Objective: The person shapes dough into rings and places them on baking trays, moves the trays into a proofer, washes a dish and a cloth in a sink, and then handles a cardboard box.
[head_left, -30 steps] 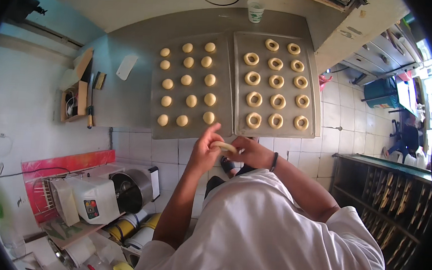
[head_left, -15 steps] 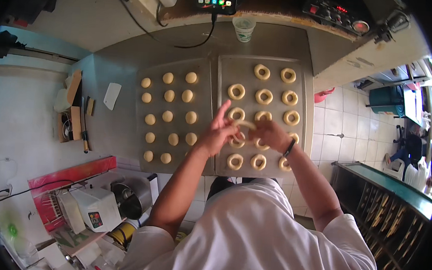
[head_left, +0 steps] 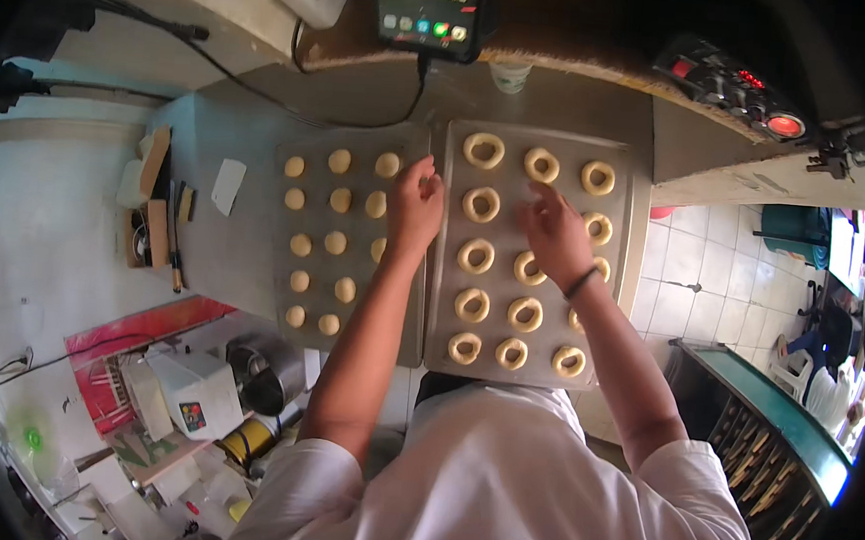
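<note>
Shaped dough rings (head_left: 479,204) lie in rows on the right metal baking tray (head_left: 439,301). Round dough balls (head_left: 340,161) stand in rows on the left metal tray (head_left: 405,308). My left hand (head_left: 418,209) is over the seam between the trays, fingers loosely bent and apart, close to the upper right dough ball (head_left: 388,165). Nothing shows in it. Above the middle of the ring tray is my right hand (head_left: 557,239), its fingers parted and holding nothing. It hides part of the rings below. The upper left dough ring (head_left: 483,151) fills its corner of the tray.
A lit phone (head_left: 426,14) and its cable stand on the shelf past the trays, near a paper cup (head_left: 509,77). A control box (head_left: 736,91) sits at the far right. A white scraper (head_left: 227,186) lies left; a mixer (head_left: 265,374) stands lower left.
The dough ring held between both hands has been laid in the ring tray's upper left corner. My hands have parted, the left moving toward the dough balls. The view has shifted.
</note>
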`<control>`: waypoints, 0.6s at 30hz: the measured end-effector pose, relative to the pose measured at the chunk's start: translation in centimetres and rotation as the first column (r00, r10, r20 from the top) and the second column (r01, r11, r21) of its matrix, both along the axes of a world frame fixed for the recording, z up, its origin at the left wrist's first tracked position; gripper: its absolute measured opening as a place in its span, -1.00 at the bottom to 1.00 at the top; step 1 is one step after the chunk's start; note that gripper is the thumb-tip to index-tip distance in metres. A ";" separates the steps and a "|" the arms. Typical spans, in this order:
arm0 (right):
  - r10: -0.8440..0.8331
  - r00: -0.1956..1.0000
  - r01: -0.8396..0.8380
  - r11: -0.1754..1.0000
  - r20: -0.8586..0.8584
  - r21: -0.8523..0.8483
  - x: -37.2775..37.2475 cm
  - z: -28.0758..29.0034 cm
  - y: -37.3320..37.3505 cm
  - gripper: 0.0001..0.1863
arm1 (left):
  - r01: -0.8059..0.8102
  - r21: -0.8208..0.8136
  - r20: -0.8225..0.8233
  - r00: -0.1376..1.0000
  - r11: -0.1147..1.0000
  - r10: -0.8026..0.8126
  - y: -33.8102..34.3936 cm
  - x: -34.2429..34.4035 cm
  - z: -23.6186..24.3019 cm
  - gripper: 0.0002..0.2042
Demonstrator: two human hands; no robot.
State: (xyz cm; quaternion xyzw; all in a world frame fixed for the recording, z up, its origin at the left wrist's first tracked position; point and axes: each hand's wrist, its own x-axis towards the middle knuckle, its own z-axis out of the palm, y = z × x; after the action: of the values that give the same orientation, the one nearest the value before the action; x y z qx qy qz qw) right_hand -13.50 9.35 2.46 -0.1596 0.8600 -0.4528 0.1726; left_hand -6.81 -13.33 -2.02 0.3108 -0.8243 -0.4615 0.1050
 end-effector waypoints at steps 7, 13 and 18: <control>0.037 0.949 -0.009 0.996 0.314 -0.091 10.3 -1.0 10.3 -0.74 | -0.079 -0.021 0.142 0.987 0.997 0.081 -2.4 18.0 2.7 -0.73; 0.090 0.975 -0.066 0.990 0.205 -0.121 14.0 2.6 9.1 -0.75 | -0.095 -0.014 0.220 0.971 0.995 0.095 -3.2 26.6 3.7 -0.70; 0.159 0.964 -0.109 0.968 0.213 -0.228 18.4 2.0 6.6 -0.77 | 0.140 -0.348 0.270 0.962 0.927 -0.044 -1.6 26.6 -0.2 -0.70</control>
State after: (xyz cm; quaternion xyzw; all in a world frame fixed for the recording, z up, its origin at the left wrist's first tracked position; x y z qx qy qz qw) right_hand 4.91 15.96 4.48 -0.1817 0.7677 -0.5453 0.2831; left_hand 19.80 -14.96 -2.18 0.3036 -0.9157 -0.2613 0.0309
